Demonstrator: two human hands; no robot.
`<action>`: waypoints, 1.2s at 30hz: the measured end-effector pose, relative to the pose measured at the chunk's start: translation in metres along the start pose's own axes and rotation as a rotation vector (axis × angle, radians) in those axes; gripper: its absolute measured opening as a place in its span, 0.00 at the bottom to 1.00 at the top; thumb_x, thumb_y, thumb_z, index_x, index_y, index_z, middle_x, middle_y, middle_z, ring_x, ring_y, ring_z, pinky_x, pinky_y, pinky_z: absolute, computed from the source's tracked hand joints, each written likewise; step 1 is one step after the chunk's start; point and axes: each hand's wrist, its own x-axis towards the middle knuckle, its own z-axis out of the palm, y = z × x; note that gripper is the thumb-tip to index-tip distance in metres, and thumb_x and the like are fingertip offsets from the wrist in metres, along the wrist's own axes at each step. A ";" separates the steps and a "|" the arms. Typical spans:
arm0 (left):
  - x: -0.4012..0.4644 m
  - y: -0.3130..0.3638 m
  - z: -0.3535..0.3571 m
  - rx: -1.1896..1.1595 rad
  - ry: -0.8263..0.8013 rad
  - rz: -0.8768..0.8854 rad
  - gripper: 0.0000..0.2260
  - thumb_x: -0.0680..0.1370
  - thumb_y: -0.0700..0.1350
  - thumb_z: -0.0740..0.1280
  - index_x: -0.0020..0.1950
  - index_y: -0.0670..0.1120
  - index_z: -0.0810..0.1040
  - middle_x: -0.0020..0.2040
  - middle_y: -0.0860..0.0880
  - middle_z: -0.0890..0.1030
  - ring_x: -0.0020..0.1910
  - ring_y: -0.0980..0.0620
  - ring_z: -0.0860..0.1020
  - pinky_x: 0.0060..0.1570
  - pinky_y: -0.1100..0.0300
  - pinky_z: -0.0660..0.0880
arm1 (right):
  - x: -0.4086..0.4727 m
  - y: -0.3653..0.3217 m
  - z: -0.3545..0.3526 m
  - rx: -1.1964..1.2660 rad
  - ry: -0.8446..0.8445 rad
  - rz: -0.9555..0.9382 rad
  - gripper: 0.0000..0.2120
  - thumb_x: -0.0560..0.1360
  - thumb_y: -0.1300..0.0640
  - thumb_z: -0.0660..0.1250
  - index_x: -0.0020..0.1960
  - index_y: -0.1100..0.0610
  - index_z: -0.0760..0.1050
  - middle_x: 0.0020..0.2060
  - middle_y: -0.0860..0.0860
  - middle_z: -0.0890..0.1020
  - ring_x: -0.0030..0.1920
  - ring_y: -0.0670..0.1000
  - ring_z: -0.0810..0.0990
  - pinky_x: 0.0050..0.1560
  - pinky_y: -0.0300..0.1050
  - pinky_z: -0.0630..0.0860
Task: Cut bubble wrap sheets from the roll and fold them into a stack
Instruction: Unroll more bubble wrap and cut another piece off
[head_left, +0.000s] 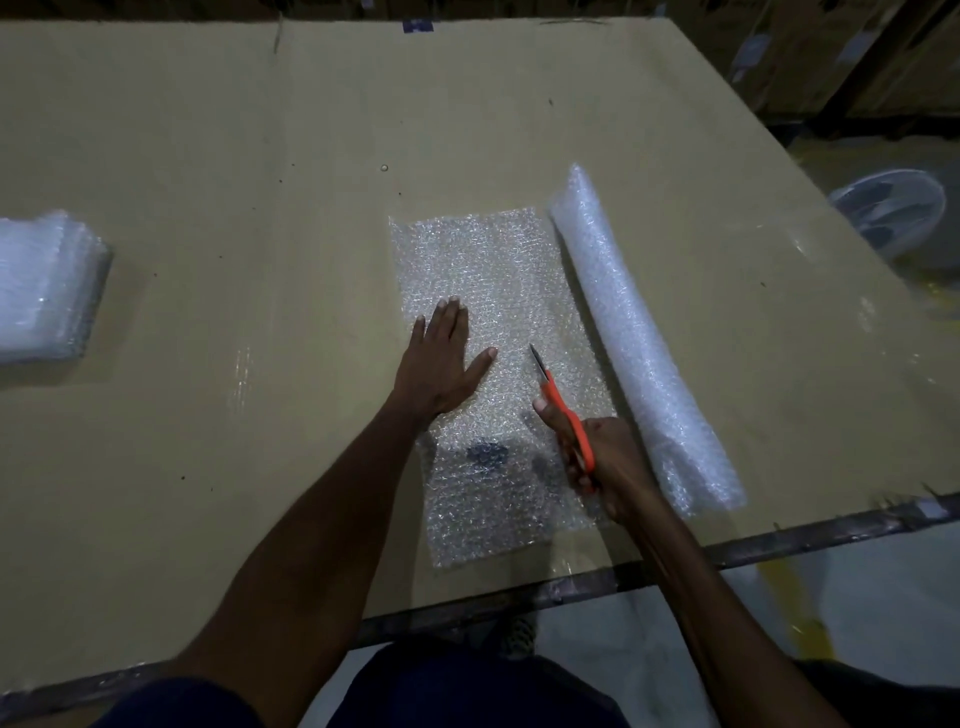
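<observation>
orange scissors (563, 415) gripped in the right hand (602, 462), blades over the bubble wrap sheet (493, 270) beside the roll (639, 338); left hand (436, 364) presses flat, fingers straight.

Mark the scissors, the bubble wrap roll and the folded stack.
scissors (563, 415): head view, orange handle shank.
bubble wrap roll (631, 332): head view, middle of roll.
folded stack (44, 291): head view, top sheet.
</observation>
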 end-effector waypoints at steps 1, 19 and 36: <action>0.000 0.001 -0.001 0.000 0.000 0.000 0.38 0.81 0.66 0.45 0.81 0.39 0.51 0.82 0.41 0.50 0.81 0.46 0.46 0.79 0.45 0.45 | 0.000 -0.003 0.001 -0.005 0.005 0.005 0.26 0.67 0.40 0.80 0.26 0.57 0.73 0.22 0.55 0.72 0.19 0.50 0.66 0.24 0.36 0.61; -0.001 0.001 -0.002 0.008 -0.006 -0.005 0.38 0.82 0.66 0.46 0.82 0.40 0.49 0.82 0.42 0.48 0.81 0.46 0.46 0.78 0.47 0.43 | 0.017 -0.011 0.006 -0.009 0.013 -0.006 0.26 0.65 0.42 0.82 0.24 0.56 0.72 0.22 0.56 0.71 0.21 0.50 0.66 0.23 0.37 0.61; -0.003 0.002 -0.003 0.022 -0.015 -0.005 0.37 0.82 0.65 0.46 0.81 0.39 0.50 0.82 0.41 0.49 0.81 0.46 0.46 0.78 0.46 0.43 | 0.030 -0.022 0.010 -0.059 0.000 0.004 0.27 0.63 0.35 0.81 0.27 0.56 0.74 0.22 0.55 0.73 0.19 0.50 0.67 0.23 0.37 0.62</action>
